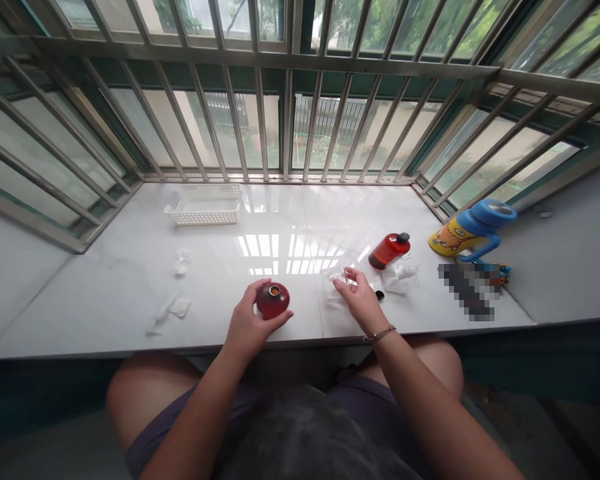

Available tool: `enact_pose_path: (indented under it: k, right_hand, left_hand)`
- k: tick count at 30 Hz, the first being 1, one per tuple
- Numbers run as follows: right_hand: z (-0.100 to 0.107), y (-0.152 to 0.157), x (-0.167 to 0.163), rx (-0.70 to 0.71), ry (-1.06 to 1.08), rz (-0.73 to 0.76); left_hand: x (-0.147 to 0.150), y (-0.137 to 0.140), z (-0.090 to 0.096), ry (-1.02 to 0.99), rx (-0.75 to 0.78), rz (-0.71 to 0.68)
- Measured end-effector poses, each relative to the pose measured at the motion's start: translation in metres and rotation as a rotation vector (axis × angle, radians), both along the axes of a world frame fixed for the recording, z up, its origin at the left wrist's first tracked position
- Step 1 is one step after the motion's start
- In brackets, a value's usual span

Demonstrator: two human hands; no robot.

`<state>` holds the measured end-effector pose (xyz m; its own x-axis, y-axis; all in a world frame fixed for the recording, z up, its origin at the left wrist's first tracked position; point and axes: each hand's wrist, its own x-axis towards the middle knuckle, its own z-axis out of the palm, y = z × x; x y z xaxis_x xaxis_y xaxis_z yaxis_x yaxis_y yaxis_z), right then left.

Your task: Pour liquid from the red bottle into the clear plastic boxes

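Note:
My left hand [250, 319] is wrapped round a dark red bottle [275, 305] near the front edge of the counter. The bottle stands uncapped, its round open neck facing up at me. To the right, my right hand [357, 297] has its fingertips closed on a clear plastic wrapper [334, 275], whose exact shape is hard to make out. A small black cap [379, 295] lies just beside that hand. Farther back is a second red bottle [387, 252] with a black cap on it. Crumpled clear plastic [401, 277] lies close to this bottle.
A white perforated basket [205, 215] sits at the back left. Crumpled wrappers [173, 310] and a smaller white scrap [181, 262] lie on the left. On the right stand a blue and yellow flask [467, 230] and a blurred-out item [467, 293]. Window bars rise behind the counter.

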<state>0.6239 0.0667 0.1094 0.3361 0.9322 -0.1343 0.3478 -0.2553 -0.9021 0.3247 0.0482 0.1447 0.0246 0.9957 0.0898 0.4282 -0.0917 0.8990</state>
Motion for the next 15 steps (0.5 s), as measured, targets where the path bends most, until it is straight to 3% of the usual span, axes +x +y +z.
enact_pose_path:
  k: [9,15]
  right_hand:
    - [-0.013,0.002,-0.01,0.058,-0.186,0.049]
    - [-0.022,-0.002,-0.003,0.101,-0.281,0.071]
  left_hand:
    - [-0.016,0.034,-0.005,0.004,0.04,0.187]
    - [-0.012,0.044,-0.014,-0.011,0.04,0.171]
